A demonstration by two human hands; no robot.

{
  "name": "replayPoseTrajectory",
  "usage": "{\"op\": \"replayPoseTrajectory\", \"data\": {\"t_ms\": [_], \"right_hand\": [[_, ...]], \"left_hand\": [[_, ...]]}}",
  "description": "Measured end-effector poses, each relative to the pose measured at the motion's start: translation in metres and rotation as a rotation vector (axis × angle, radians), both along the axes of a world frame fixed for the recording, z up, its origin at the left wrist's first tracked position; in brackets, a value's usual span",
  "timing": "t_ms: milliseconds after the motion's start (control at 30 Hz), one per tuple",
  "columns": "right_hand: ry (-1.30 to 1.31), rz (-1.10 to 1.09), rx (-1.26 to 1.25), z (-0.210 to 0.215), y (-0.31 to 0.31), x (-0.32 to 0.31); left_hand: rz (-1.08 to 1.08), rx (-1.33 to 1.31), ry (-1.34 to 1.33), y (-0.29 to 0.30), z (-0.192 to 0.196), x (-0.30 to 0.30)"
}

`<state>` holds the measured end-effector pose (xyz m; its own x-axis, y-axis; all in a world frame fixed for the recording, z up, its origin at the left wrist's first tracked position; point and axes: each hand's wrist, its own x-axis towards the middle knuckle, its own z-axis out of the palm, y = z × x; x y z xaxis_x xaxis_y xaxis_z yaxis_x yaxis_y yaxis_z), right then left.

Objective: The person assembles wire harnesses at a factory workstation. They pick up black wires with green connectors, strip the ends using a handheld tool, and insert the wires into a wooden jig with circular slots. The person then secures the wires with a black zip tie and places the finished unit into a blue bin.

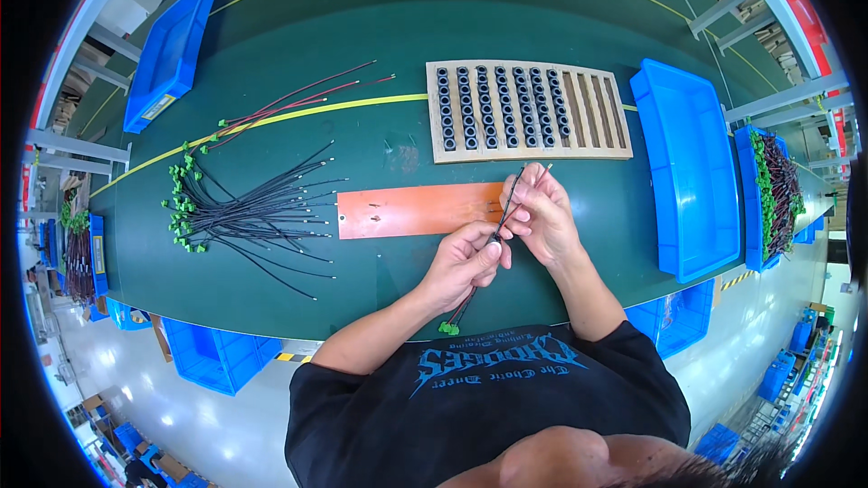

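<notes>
Both my hands are together over the near right end of an orange board [398,214]. My left hand [459,264] pinches a wire lead [466,305] of dark and reddish strands, with a green connector [448,329] hanging at its lower end toward me. A small dark part shows at the left fingertips; its kind is hard to make out. My right hand [548,220] grips the upper stretch of the same lead, whose thin tips stick up past the fingers. Beyond my hands lies a wooden rack [533,157] with rows of black ring-shaped parts [488,108] and several bare slots on its right.
Left of the board lies a fan of black wires [262,206] with green connectors [183,203]; red wires [307,95] lie behind it. Blue trays stand at the far left [174,50] and right [689,172]. Another blue bin [758,258] at the right edge holds wire leads.
</notes>
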<state>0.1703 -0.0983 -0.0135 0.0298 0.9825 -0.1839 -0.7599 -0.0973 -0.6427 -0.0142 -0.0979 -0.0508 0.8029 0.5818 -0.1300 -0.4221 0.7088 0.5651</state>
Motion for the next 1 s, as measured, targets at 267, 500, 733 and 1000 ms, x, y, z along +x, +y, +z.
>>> {"op": "replayPoseTrajectory", "data": {"t_ms": [267, 500, 733, 1000], "right_hand": [[-0.257, 0.041, 0.03, -0.005, -0.003, 0.001], [-0.583, 0.011, 0.178, 0.001, 0.0, 0.001], [-0.538, 0.102, 0.091, 0.001, -0.009, 0.006], [-0.64, -0.054, 0.195, -0.004, -0.009, -0.011]], "left_hand": [[-0.012, -0.1, -0.004, 0.0, 0.001, 0.0], [-0.032, -0.073, 0.071, -0.001, 0.0, 0.002], [-0.094, -0.059, 0.059, 0.001, 0.01, 0.002], [-0.025, -0.082, 0.174, 0.007, 0.006, 0.0]]}}
